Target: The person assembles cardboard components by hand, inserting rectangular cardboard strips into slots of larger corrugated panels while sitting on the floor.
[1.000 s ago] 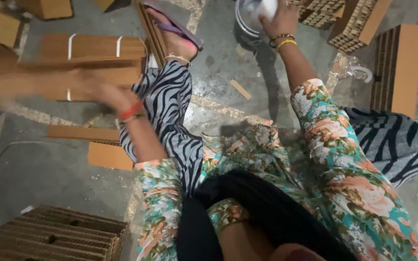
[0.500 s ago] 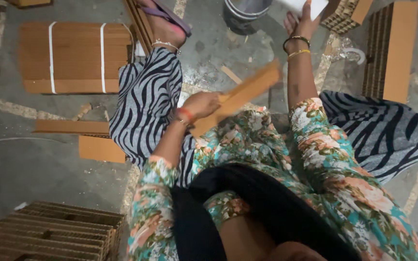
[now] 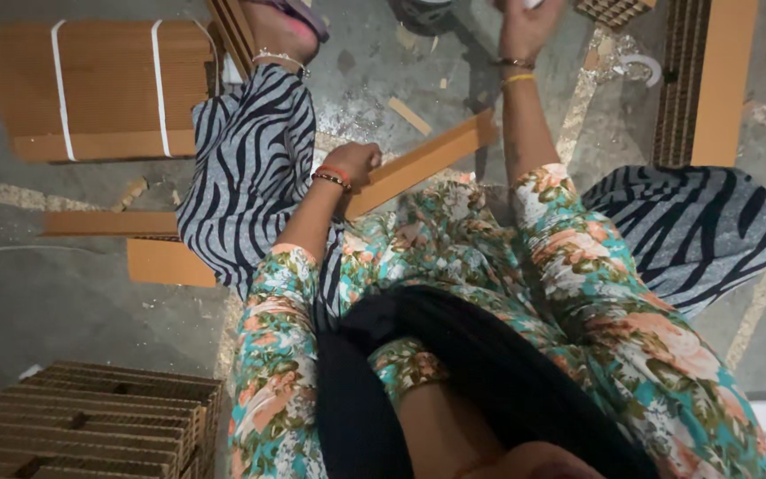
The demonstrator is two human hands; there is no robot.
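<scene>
seated on the concrete floor (image 3: 64,302), legs in zebra-striped trousers (image 3: 250,168) spread to either side, so the work sits in the lap and everything else within arm's reach.

left hand (image 3: 356,162) closed in a fist around the near end of a long cardboard strip (image 3: 423,161). strip angled up and to the right, far end raised over the floor near the right forearm, apparently carried across the body toward the other hand rather than laid down.

right hand (image 3: 525,27) stretched far forward at the top edge of the view, fingers curled on something pale and mostly cropped; cannot tell what, nor how firmly gripped. bangles on both wrists.

left of the outstretched leg, a flat stack of cardboard sheets (image 3: 104,89) tied with two white straps, kept bundled so the pieces stay aligned. nearer, two loose cardboard pieces (image 3: 135,239) lying flat on the floor just beside the knee. bottom left, a pile of corrugated boards (image 3: 90,417) showing fluted edges. on the right, a tall corrugated bundle (image 3: 702,80) well apart from the strip. small cardboard scrap (image 3: 410,115) on the floor between the legs, just above the strip.
</scene>
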